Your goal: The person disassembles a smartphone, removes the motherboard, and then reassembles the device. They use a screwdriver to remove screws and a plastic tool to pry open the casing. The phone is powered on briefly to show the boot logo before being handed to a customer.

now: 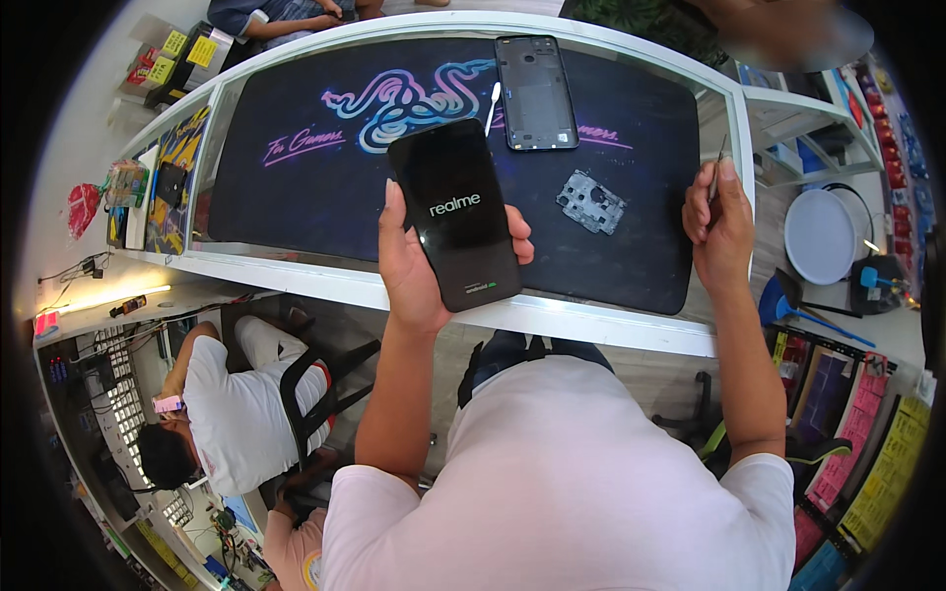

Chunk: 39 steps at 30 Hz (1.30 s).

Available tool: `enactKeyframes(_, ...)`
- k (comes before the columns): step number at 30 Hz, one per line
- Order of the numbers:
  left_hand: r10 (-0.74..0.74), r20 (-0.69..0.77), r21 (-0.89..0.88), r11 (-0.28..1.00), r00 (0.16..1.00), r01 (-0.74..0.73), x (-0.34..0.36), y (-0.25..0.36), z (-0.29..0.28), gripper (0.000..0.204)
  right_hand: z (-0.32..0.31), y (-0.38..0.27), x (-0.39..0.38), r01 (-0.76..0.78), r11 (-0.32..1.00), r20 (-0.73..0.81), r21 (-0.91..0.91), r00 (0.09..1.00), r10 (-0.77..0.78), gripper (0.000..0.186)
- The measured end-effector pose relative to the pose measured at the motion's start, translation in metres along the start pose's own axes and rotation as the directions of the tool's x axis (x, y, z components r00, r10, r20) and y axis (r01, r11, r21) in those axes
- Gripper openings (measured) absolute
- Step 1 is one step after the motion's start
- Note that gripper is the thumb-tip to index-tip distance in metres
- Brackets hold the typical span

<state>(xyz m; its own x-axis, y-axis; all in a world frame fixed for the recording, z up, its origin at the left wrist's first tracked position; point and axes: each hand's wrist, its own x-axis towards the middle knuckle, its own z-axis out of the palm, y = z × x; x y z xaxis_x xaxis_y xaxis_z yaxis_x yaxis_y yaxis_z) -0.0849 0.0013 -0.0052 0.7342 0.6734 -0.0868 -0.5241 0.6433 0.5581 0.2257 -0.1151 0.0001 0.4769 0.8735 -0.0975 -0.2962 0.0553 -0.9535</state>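
Observation:
My left hand is wrapped round a black smartphone, thumb along one edge and fingers round the other. Its screen is lit with a white start-up logo on black. Over the right end of the dark mat, my right hand pinches a thin pointed metal tool; its exact kind is hard to make out. Beyond the phone lies a detached phone back cover, inner side up. A white spudger-like stick rests beside it. The grey perforated phone mid-plate lies between the phone and my right hand.
The patterned dark mat covers a white-framed bench. A white round lid or plate and a blue dustpan are at the right. A co-worker sits at a side desk on the left; another person is across the bench.

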Motion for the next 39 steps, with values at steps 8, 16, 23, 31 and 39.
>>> enactKeyframes(8,0.036,0.002,0.028,0.999,0.999,-0.036,0.006,-0.002,0.002,0.09,0.007,0.002,0.003,0.004,0.983,-0.009,-0.184,1.0,-0.006,0.046)
enactKeyframes(16,0.06,0.003,0.07,0.996,0.998,-0.06,0.006,-0.003,0.002,0.089,0.009,0.003,0.003,0.001,0.947,-0.016,-0.32,1.0,-0.007,0.043)
enactKeyframes(23,0.073,-0.009,0.089,0.993,0.997,-0.072,0.006,-0.002,0.004,0.088,0.014,0.0,0.0,0.04,0.903,0.026,-0.429,0.999,-0.033,0.042)
enactKeyframes(31,0.118,-0.033,0.038,0.992,0.992,-0.117,0.003,-0.004,0.004,0.086,0.005,0.008,-0.001,0.154,0.801,0.172,-0.578,0.983,-0.065,0.058)
enactKeyframes(39,0.414,0.026,0.184,0.892,0.91,-0.412,0.027,0.06,0.002,0.087,-0.003,0.015,-0.005,0.293,0.767,0.316,-0.571,0.941,-0.124,0.058)
